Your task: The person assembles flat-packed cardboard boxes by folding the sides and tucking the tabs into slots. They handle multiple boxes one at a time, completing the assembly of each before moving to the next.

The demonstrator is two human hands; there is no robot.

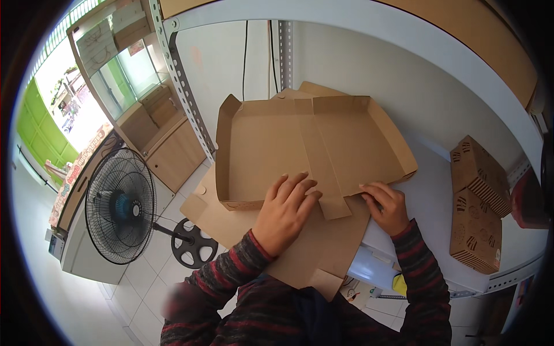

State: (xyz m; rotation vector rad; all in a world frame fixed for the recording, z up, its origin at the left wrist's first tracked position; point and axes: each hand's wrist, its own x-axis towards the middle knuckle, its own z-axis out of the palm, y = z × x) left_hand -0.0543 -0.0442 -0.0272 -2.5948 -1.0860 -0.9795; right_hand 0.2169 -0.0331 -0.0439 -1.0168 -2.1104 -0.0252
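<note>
A shallow brown cardboard box (pixel 265 144), partly folded, lies in front of me with its side walls raised at the left, back and right. Flat cardboard sheets (pixel 297 254) are spread beneath it and reach toward my body. My left hand (pixel 287 213) rests at the box's near edge, palm down, with its fingers apart. Between my hands a narrow cardboard flap (pixel 334 208) sticks out toward me from the near side. My right hand (pixel 385 206) pinches the near edge of the box's right part between thumb and fingers.
Two printed cardboard boxes (pixel 478 202) stand at the right of the white shelf (pixel 430 230). A metal shelf post (pixel 187 86) rises at the left. Beyond it, a black standing fan (pixel 121 205) is on the tiled floor near a wooden cabinet (pixel 176 155). Another shelf edge (pixel 369 14) runs overhead.
</note>
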